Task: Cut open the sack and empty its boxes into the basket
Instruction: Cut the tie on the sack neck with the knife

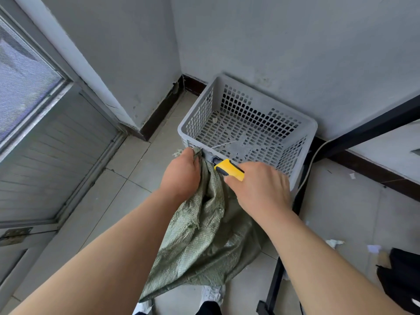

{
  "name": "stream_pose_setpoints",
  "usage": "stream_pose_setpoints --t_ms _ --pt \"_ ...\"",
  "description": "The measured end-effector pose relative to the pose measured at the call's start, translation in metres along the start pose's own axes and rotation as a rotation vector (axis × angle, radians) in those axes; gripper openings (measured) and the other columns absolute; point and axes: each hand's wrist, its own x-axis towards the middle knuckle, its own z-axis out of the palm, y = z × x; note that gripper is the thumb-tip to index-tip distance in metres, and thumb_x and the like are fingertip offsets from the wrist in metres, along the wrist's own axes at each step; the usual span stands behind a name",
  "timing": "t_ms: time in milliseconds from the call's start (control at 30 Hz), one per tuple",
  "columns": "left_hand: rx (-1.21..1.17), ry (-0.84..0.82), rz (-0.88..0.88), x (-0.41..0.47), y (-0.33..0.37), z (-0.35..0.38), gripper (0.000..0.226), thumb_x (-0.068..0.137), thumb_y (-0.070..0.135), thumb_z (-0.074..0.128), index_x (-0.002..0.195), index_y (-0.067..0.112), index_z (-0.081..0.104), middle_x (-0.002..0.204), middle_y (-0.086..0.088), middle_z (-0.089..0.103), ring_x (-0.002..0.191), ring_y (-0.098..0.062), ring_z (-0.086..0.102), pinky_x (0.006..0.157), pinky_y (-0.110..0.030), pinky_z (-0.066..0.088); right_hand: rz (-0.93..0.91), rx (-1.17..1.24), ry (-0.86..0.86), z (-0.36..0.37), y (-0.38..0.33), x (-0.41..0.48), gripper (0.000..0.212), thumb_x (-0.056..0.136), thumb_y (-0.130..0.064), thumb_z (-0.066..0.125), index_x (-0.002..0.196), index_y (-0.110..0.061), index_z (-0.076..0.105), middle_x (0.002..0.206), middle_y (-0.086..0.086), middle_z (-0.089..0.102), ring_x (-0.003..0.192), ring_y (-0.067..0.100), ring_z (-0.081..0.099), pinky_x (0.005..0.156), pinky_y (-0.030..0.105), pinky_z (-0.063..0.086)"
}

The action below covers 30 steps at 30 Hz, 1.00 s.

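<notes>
A green woven sack point(204, 242) hangs in front of me, its bunched top held up at the near rim of a grey perforated plastic basket point(304, 130). My left hand point(180, 176) is shut on the sack's gathered neck. My right hand point(259, 187) grips a yellow and black utility knife point(229, 169), whose tip points at the neck just beside my left hand. The blade itself is hidden. The sack's contents are not visible. The basket holds only a few scraps and a thin strip.
The basket stands on a tiled floor in a corner of grey walls. A black metal frame point(276, 283) rises at the right with a cable behind it. A black bag point(400, 280) and paper scraps lie at the right. A door point(56, 155) is at the left. My shoes show below.
</notes>
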Motion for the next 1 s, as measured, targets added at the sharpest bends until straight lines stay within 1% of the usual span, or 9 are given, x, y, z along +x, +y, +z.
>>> stream_pose_setpoints --t_ms 100,267,333,400,533,700,867,933,1000 --pt "-0.009 -0.021 -0.044 0.004 0.003 0.005 0.021 0.102 0.021 0.034 0.086 0.009 0.037 0.065 -0.003 0.040 0.056 -0.020 0.039 0.055 -0.034 0.030 0.043 0.024 0.039 0.007 0.001 -0.014 0.037 0.089 -0.054 0.052 0.094 -0.019 0.064 0.084 0.003 0.068 0.079 0.030 0.060 0.064 0.032 0.033" --pt "-0.036 -0.008 -0.124 0.000 0.012 0.015 0.020 0.101 0.016 0.033 0.083 0.008 0.037 0.065 -0.007 0.042 0.054 -0.020 0.039 0.047 -0.033 0.026 0.097 0.062 0.014 0.016 0.004 -0.010 0.036 0.090 -0.052 0.054 0.102 -0.021 0.066 0.092 0.003 0.070 0.089 0.029 0.063 0.067 0.034 0.036" --pt "-0.043 0.021 -0.145 -0.001 0.011 0.014 0.018 0.100 0.016 0.034 0.085 0.008 0.038 0.065 -0.005 0.042 0.055 -0.022 0.040 0.050 -0.034 0.029 0.115 0.104 -0.018 0.022 0.003 -0.004 0.036 0.087 -0.053 0.056 0.101 -0.022 0.068 0.088 0.002 0.070 0.085 0.028 0.062 0.069 0.034 0.039" --pt "-0.039 0.039 -0.147 0.000 0.007 0.012 0.016 0.100 0.016 0.035 0.088 0.007 0.039 0.065 -0.002 0.040 0.060 -0.024 0.042 0.055 -0.032 0.031 0.162 0.201 -0.046 0.028 -0.001 0.000 0.035 0.083 -0.053 0.060 0.083 -0.019 0.067 0.073 0.000 0.064 0.074 0.026 0.059 0.065 0.035 0.040" --pt "-0.083 0.051 -0.139 0.000 0.001 0.011 0.022 0.101 0.019 0.036 0.084 0.007 0.038 0.065 -0.004 0.040 0.055 -0.018 0.038 0.047 -0.032 0.024 0.270 0.359 -0.069 0.030 -0.006 -0.004 0.043 0.080 -0.050 0.064 0.068 -0.009 0.060 0.050 -0.001 0.046 0.050 0.022 0.046 0.049 0.030 0.032" --pt "-0.202 0.054 -0.151 0.001 0.006 0.014 0.022 0.103 0.019 0.035 0.085 0.007 0.036 0.065 -0.002 0.037 0.055 -0.014 0.034 0.047 -0.029 0.024 0.356 0.456 -0.034 0.033 -0.014 -0.012 0.045 0.080 -0.053 0.061 0.062 -0.012 0.055 0.048 -0.001 0.044 0.049 0.018 0.043 0.046 0.028 0.026" --pt "-0.147 0.102 -0.226 0.009 0.009 0.004 0.020 0.102 0.018 0.035 0.086 0.006 0.037 0.066 -0.002 0.037 0.058 -0.021 0.037 0.047 -0.031 0.022 0.341 0.363 -0.055 0.040 -0.024 -0.005 0.044 0.082 -0.050 0.062 0.062 -0.013 0.053 0.051 -0.002 0.046 0.051 0.018 0.044 0.047 0.029 0.024" --pt "-0.087 0.025 -0.187 -0.005 0.021 0.010 0.016 0.100 0.016 0.038 0.087 0.008 0.041 0.069 -0.004 0.044 0.068 -0.027 0.044 0.051 -0.033 0.028 0.407 0.422 -0.052 0.034 -0.030 0.008 0.042 0.084 -0.050 0.061 0.066 -0.013 0.058 0.059 -0.001 0.056 0.056 0.021 0.052 0.049 0.028 0.033" --pt "-0.031 -0.173 -0.042 -0.045 0.032 0.042 0.011 0.097 0.014 0.041 0.091 0.009 0.049 0.084 -0.011 0.061 0.079 -0.031 0.058 0.063 -0.033 0.041 0.500 0.547 0.020 0.014 -0.038 0.037 0.040 0.088 -0.048 0.058 0.067 -0.014 0.057 0.065 0.000 0.060 0.057 0.019 0.054 0.049 0.026 0.038"
